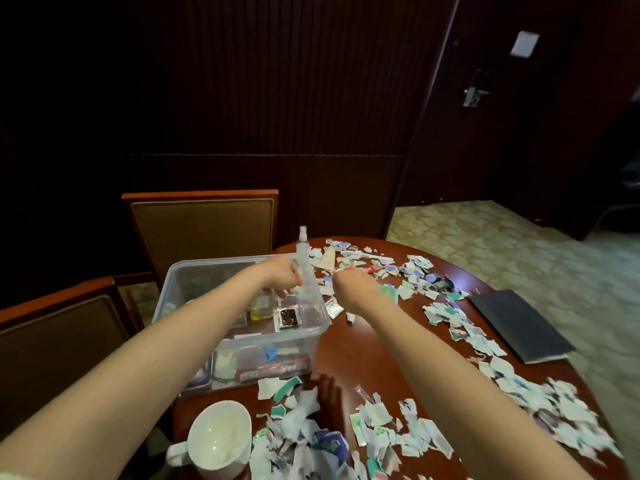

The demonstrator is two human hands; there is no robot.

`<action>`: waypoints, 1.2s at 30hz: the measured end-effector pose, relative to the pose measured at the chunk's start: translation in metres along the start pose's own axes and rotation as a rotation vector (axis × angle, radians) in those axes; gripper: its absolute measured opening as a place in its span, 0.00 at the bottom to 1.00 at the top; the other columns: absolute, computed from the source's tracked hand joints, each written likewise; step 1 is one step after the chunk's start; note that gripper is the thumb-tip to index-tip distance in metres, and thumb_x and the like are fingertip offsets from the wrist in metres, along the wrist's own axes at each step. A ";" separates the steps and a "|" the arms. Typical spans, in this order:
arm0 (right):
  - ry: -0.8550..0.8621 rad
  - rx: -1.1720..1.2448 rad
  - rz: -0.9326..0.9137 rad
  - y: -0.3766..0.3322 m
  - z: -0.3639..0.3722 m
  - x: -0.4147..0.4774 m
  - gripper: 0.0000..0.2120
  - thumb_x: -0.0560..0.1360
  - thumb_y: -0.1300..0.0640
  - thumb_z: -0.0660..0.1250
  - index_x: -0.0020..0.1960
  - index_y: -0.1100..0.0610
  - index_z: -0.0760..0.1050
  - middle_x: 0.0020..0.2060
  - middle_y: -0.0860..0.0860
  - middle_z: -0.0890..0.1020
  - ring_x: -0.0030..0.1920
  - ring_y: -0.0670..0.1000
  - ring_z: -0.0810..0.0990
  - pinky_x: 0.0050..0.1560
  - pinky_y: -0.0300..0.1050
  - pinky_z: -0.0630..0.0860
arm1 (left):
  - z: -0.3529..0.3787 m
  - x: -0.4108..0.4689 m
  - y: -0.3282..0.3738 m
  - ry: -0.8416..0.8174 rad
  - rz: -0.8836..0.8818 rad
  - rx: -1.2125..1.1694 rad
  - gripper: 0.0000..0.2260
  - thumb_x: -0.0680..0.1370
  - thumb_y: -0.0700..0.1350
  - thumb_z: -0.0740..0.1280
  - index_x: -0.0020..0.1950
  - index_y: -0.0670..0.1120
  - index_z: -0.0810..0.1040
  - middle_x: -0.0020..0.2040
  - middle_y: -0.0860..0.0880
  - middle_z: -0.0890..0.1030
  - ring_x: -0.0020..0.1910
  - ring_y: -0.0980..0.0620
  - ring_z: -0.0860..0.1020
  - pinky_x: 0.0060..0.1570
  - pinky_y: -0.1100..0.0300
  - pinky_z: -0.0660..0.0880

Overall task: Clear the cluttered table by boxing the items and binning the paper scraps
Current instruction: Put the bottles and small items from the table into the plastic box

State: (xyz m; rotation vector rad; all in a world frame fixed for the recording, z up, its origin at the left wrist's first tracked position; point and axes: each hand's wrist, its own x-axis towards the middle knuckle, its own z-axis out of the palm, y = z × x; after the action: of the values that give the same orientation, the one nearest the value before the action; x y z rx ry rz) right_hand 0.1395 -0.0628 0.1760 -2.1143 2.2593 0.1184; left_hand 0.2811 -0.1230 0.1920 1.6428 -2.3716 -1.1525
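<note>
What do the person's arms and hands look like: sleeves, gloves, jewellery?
The left forearm and right forearm are bare along their whole visible length. The left hand and right hand are ungloved; no watch, bracelet or ring shows.

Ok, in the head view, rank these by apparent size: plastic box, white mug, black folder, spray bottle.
1. plastic box
2. black folder and white mug: they look alike, and the mug is nearer the camera, so unranked
3. spray bottle
</note>
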 end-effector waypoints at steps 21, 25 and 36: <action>-0.299 0.079 0.238 0.112 0.048 -0.009 0.14 0.76 0.67 0.59 0.61 0.64 0.73 0.59 0.59 0.77 0.59 0.59 0.77 0.55 0.48 0.75 | 0.089 0.071 0.066 -0.216 0.045 0.065 0.12 0.79 0.41 0.59 0.58 0.40 0.79 0.46 0.46 0.80 0.35 0.52 0.77 0.35 0.63 0.73; -0.325 0.104 0.236 0.139 0.069 0.009 0.16 0.77 0.66 0.57 0.64 0.62 0.71 0.60 0.58 0.76 0.60 0.58 0.76 0.54 0.47 0.74 | 0.107 0.107 0.070 -0.214 0.004 0.076 0.12 0.79 0.41 0.59 0.57 0.40 0.78 0.45 0.46 0.79 0.36 0.51 0.77 0.36 0.62 0.74; -0.299 0.251 0.250 0.202 0.121 0.092 0.12 0.76 0.62 0.61 0.59 0.61 0.74 0.58 0.59 0.78 0.58 0.59 0.77 0.54 0.48 0.75 | 0.145 0.223 0.073 -0.067 -0.052 0.158 0.08 0.78 0.39 0.58 0.48 0.43 0.77 0.50 0.41 0.78 0.53 0.44 0.78 0.45 0.58 0.72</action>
State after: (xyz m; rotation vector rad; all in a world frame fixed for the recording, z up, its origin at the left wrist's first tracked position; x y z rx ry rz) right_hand -0.0700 -0.1306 0.0528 -1.5726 2.2126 0.1405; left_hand 0.0645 -0.2143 0.0480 1.7494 -2.5358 -1.0685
